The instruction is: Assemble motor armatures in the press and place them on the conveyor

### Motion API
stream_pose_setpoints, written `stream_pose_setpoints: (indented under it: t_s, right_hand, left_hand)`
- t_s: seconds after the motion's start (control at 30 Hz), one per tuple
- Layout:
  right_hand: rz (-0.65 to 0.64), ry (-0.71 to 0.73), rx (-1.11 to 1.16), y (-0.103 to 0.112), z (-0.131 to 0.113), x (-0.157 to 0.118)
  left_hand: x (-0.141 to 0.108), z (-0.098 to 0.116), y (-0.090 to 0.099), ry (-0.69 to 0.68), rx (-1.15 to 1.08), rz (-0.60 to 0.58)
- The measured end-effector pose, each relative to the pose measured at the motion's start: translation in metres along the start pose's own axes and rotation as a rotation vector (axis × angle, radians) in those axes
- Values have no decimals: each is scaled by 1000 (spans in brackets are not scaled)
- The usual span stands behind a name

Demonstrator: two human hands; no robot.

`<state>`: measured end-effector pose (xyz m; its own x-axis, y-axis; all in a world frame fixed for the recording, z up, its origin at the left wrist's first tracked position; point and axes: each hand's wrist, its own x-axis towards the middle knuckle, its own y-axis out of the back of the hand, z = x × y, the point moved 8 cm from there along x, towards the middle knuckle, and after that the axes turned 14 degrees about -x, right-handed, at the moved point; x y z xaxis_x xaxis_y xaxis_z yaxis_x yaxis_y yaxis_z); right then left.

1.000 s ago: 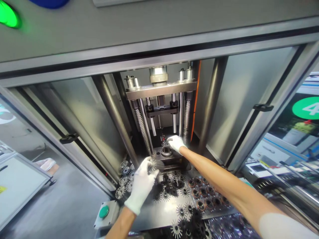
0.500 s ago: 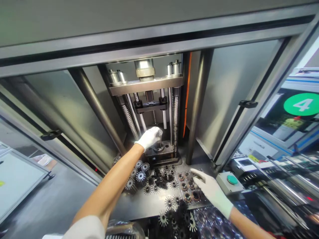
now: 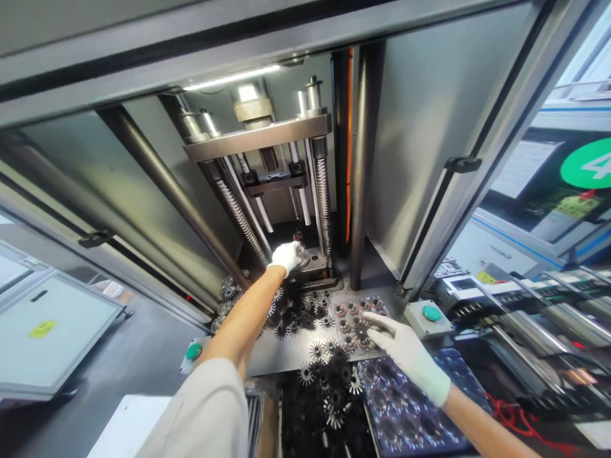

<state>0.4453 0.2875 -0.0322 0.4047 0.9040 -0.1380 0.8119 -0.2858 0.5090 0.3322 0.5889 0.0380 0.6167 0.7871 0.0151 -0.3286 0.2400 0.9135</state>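
My left hand (image 3: 286,256), in a white glove, reaches into the press and closes at the round lower fixture (image 3: 305,259). What its fingers grip is hidden. My right hand (image 3: 398,343), also gloved, is over the clear plastic tray (image 3: 341,326) of copper-rimmed round parts. Its forefinger and thumb close on a dark toothed disc (image 3: 361,330). Several loose toothed discs (image 3: 317,350) lie heaped between my hands and spill toward the front edge. Stacked toothed cores (image 3: 230,292) stand left of them, partly behind my left forearm.
The upper press plate (image 3: 260,137) hangs above my left hand, between spring-wrapped columns. Green buttons sit on boxes at right (image 3: 432,312) and left (image 3: 193,351). A bluish blister tray (image 3: 405,413) lies in front, below my right hand. Rollers (image 3: 539,324) run along the right.
The view has shifted, showing more of the front. My left hand stays at the fixture, now lower over it. My right finger and thumb have come together on a toothed disc over the tray.
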Motion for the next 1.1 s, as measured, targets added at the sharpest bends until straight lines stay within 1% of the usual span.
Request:
stream_pose_setpoints:
  t_s: [0.07, 0.1, 0.13, 0.17, 0.2, 0.23, 0.27, 0.3, 0.33, 0.37, 0.4, 0.43, 0.5, 0.57, 0.63, 0.73, 0.8, 0.87, 0.93, 1.0, 1.1]
  right_hand:
    - [-24, 20, -46, 0, -7, 4]
    - [-31, 37, -62, -1, -11, 7]
    - [-34, 59, -76, -4, -16, 11]
    - [-38, 80, -88, -7, -21, 15]
    - [-49, 95, -90, -12, -25, 21]
    - [-61, 100, -82, -18, -29, 27]
    - [-75, 101, -66, -26, -33, 33]
    - [-93, 108, -47, -34, -37, 40]
    - [-106, 122, -31, -42, -43, 48]
    - [-104, 142, -19, -48, -50, 56]
    - [-93, 166, -11, -54, -58, 66]
    - [-80, 188, -6, -60, -66, 76]
    - [-52, 217, 26, -70, -81, 101]
    - [-28, 246, 63, -78, -96, 131]
    - [24, 288, 24, -82, -112, 161]
    - [162, 335, -164, -81, -136, 202]
    - [223, 336, -254, -80, -147, 225]
    - [239, 323, -310, -81, -153, 243]
    - [231, 302, -382, -82, -156, 257]
    - [195, 284, -459, -84, -157, 265]
    - [134, 294, -569, -86, -160, 266]
  left_hand:
    - [-26, -3, 12, -9, 14, 4]
    - [-47, -9, 18, -12, 22, 7]
    - [-73, -19, 23, -8, 30, 5]
    - [-103, -32, 25, 9, 44, -21]
    - [-136, -50, 21, 40, 61, -75]
    - [-172, -69, 14, 83, 76, -143]
    - [-209, -90, 0, 144, 105, -258]
    - [-244, -110, -15, 203, 111, -341]
    - [-274, -128, -30, 246, 116, -385]
    - [-298, -142, -45, 282, 123, -417]
    - [-317, -153, -60, 305, 125, -429]
    - [-330, -161, -74, 319, 131, -433]
    - [-342, -168, -97, 325, 138, -437]
    - [-345, -170, -113, 312, 154, -434]
    - [-345, -172, -122, 305, 188, -438]
    - [-346, -182, -132, 295, 184, -459]
    - [-347, -192, -132, 320, 124, -436]
    - [-348, -203, -124, 388, -5, -335]
    - [-350, -209, -113, 460, -210, -218]
    - [-348, -207, -105, 491, -380, -144]
    - [-335, -195, -100, 500, -448, -154]
